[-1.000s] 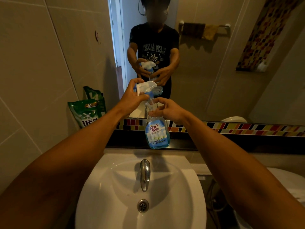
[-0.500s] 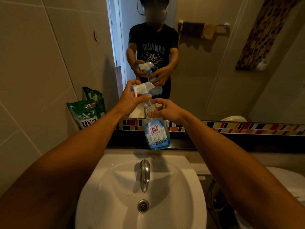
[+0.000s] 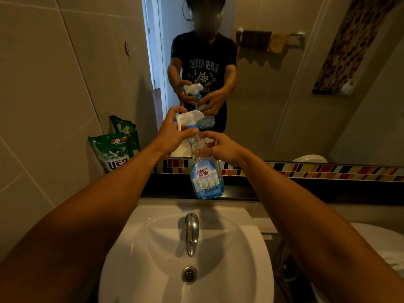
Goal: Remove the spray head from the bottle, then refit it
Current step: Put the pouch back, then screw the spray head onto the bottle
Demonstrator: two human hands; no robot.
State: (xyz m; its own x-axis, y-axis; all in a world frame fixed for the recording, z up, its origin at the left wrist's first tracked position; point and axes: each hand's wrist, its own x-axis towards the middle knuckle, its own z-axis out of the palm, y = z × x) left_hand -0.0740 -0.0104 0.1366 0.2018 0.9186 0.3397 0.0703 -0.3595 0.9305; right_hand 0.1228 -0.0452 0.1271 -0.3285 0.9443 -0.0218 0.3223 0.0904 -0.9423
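A clear bottle [image 3: 206, 179] with blue liquid and a "King's Stella" label hangs upright above the back of the sink. My right hand [image 3: 216, 146] grips its clear neck from the right. A white and blue spray head [image 3: 189, 119] sits at the top of the neck, and my left hand [image 3: 172, 133] is closed around it from the left, thumb across its blue collar. Whether the collar is screwed tight or loose on the neck is hidden by my fingers. The mirror behind repeats the hands and bottle.
A white sink [image 3: 153, 248] with a chrome tap [image 3: 192, 232] lies below the bottle. A green detergent bag [image 3: 114, 149] leans in the left corner on the dark ledge [image 3: 306, 191]. A toilet [image 3: 376, 243] stands at the right. Tiled wall on the left.
The bottle and both hands have stayed almost in place. My right fingers have shifted slightly on the neck while my left hand keeps its hold on the spray head.
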